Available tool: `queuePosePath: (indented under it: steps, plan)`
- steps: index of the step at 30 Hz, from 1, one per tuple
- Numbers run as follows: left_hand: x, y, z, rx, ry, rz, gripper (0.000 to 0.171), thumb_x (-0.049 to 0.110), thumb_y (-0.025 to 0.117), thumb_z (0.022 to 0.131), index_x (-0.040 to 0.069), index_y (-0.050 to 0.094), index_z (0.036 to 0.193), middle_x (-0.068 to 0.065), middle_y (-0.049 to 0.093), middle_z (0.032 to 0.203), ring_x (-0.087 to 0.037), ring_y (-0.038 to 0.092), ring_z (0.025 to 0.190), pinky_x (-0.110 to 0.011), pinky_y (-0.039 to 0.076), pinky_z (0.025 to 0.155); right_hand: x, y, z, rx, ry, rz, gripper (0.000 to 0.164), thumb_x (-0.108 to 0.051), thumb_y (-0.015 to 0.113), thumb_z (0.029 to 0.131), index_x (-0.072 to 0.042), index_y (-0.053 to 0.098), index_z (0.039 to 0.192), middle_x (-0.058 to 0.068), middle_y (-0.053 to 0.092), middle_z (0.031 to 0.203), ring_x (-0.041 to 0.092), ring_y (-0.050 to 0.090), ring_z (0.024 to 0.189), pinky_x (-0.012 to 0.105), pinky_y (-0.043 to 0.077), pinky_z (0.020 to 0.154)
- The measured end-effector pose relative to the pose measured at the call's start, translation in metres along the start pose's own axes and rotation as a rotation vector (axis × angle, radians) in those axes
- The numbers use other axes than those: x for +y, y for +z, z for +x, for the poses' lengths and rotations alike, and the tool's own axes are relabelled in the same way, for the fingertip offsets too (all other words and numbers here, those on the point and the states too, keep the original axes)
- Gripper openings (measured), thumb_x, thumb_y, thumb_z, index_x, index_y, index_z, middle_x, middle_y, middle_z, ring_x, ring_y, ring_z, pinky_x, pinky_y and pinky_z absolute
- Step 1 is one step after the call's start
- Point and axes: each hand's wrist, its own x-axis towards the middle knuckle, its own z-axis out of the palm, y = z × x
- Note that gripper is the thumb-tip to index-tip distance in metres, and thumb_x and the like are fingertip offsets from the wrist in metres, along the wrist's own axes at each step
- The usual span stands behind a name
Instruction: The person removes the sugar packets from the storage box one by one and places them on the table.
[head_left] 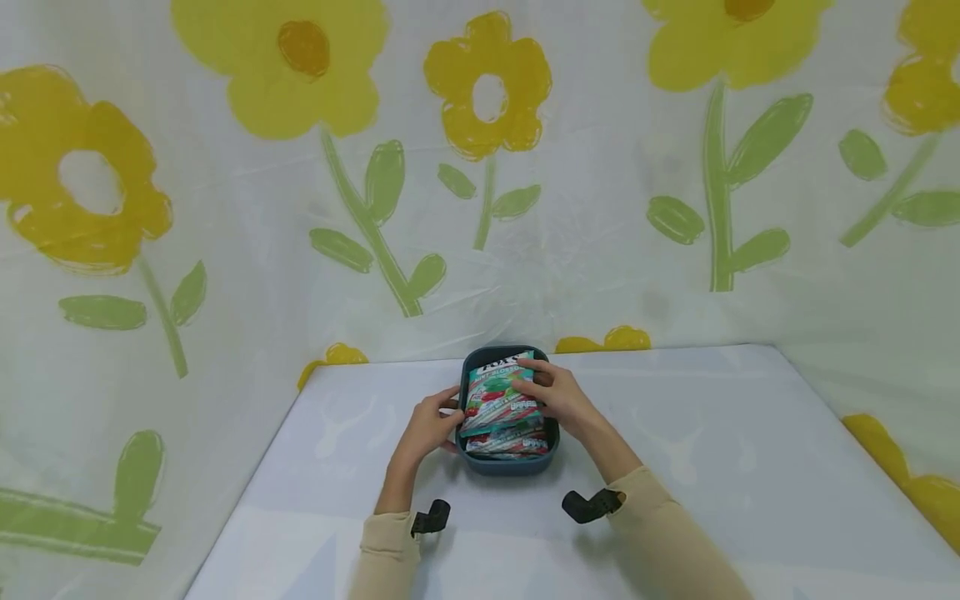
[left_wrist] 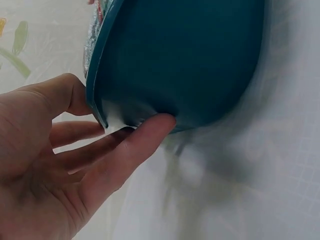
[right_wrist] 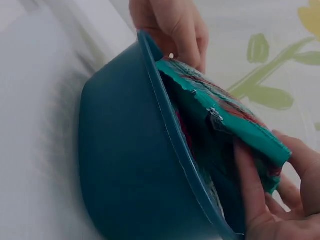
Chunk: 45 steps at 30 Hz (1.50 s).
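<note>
A dark teal plastic bin (head_left: pixel 508 468) stands on the white table with several colourful snack packets (head_left: pixel 507 442) inside. My left hand (head_left: pixel 431 425) grips the bin at its left side; in the left wrist view the thumb (left_wrist: pixel 132 142) lies against the outer wall while the index finger bends at the rim. At the right side, my right hand (head_left: pixel 561 398) holds the uppermost packet (head_left: pixel 498 398), green, white and red. The right wrist view shows that packet (right_wrist: pixel 220 107) tilted up above the rim, pinched near its corner between thumb and fingers.
The bin is near the back edge of the white table (head_left: pixel 675 517). Behind it hangs a pale cloth (head_left: pixel 592 233) printed with yellow flowers. Black camera mounts (head_left: pixel 431 517) are strapped at both wrists.
</note>
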Motion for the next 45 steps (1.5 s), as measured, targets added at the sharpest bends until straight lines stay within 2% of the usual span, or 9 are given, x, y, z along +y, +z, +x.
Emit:
queuePosePath:
  steps: [3,9,12,17,20,25,33,39,45]
  plan:
    - [-0.002,0.000,-0.003,0.000,0.010,0.006,0.055,0.011,0.058,0.092,0.008,0.047,0.145,-0.023,0.063,0.125,-0.029,0.070,0.099,-0.036,0.062,0.051,0.003,0.001,-0.004,-0.007,-0.005,0.045,0.056,-0.032,0.071,0.089,-0.029,0.051,0.142,0.007,0.051,0.147,0.023,0.057,0.116,0.047,0.056,0.097]
    - [-0.001,0.000,-0.004,0.018,0.024,0.011,0.055,0.010,0.059,0.091,0.008,0.049,0.145,-0.022,0.064,0.123,-0.030,0.070,0.100,-0.036,0.062,0.050,0.005,-0.002,-0.007,-0.035,-0.020,0.143,0.056,-0.025,0.070,0.090,-0.028,0.052,0.142,0.007,0.049,0.148,0.018,0.060,0.104,0.029,0.059,0.079]
    - [-0.001,0.000,-0.004,0.019,0.014,0.017,0.054,0.010,0.060,0.091,0.009,0.049,0.144,-0.020,0.065,0.122,-0.028,0.070,0.099,-0.036,0.062,0.049,0.006,-0.004,-0.006,-0.050,-0.011,0.165,0.056,-0.024,0.071,0.090,-0.029,0.051,0.142,0.005,0.048,0.148,0.016,0.061,0.104,0.026,0.059,0.078]
    - [0.002,-0.004,0.000,0.015,0.033,0.020,0.055,0.012,0.058,0.092,0.010,0.048,0.146,-0.020,0.065,0.124,-0.028,0.070,0.098,-0.036,0.062,0.051,0.005,-0.006,-0.004,-0.055,-0.061,0.205,0.055,-0.023,0.071,0.090,-0.027,0.053,0.141,0.005,0.050,0.145,0.015,0.061,0.103,0.023,0.060,0.075]
    - [0.002,-0.008,0.002,0.018,0.018,0.018,0.055,0.011,0.058,0.092,0.011,0.047,0.146,-0.020,0.064,0.125,-0.028,0.070,0.097,-0.036,0.062,0.051,0.005,-0.008,-0.005,-0.077,-0.086,0.251,0.055,-0.020,0.070,0.090,-0.024,0.052,0.142,0.006,0.050,0.145,0.015,0.062,0.100,0.021,0.060,0.072]
    - [0.001,-0.011,0.002,0.002,0.010,0.012,0.055,0.011,0.057,0.093,0.011,0.046,0.147,-0.021,0.062,0.127,-0.030,0.069,0.101,-0.037,0.063,0.052,0.007,-0.013,-0.011,-0.070,-0.091,0.319,0.057,-0.019,0.069,0.091,-0.023,0.049,0.145,0.007,0.047,0.148,0.013,0.063,0.099,0.022,0.061,0.075]
    - [-0.001,-0.006,0.004,-0.007,-0.001,-0.012,0.057,0.011,0.057,0.092,0.011,0.045,0.148,-0.020,0.063,0.128,-0.034,0.067,0.109,-0.037,0.063,0.051,0.011,-0.033,-0.026,-0.064,-0.085,0.414,0.059,-0.015,0.065,0.094,-0.024,0.045,0.148,0.007,0.041,0.151,0.014,0.062,0.102,0.023,0.062,0.082]
    - [-0.002,-0.006,0.003,0.002,-0.003,-0.018,0.057,0.011,0.058,0.092,0.012,0.046,0.147,-0.019,0.063,0.127,-0.032,0.067,0.108,-0.037,0.063,0.051,0.010,-0.041,-0.031,-0.040,-0.097,0.426,0.058,-0.016,0.064,0.094,-0.027,0.045,0.148,0.004,0.040,0.152,0.018,0.058,0.111,0.026,0.061,0.088]
    - [-0.002,-0.005,0.000,-0.007,-0.003,-0.027,0.056,0.011,0.058,0.093,0.011,0.045,0.148,-0.020,0.062,0.129,-0.033,0.066,0.110,-0.037,0.063,0.052,0.012,-0.050,-0.037,-0.019,-0.099,0.413,0.058,-0.017,0.064,0.095,-0.027,0.044,0.148,0.004,0.040,0.151,0.017,0.057,0.113,0.025,0.060,0.090]
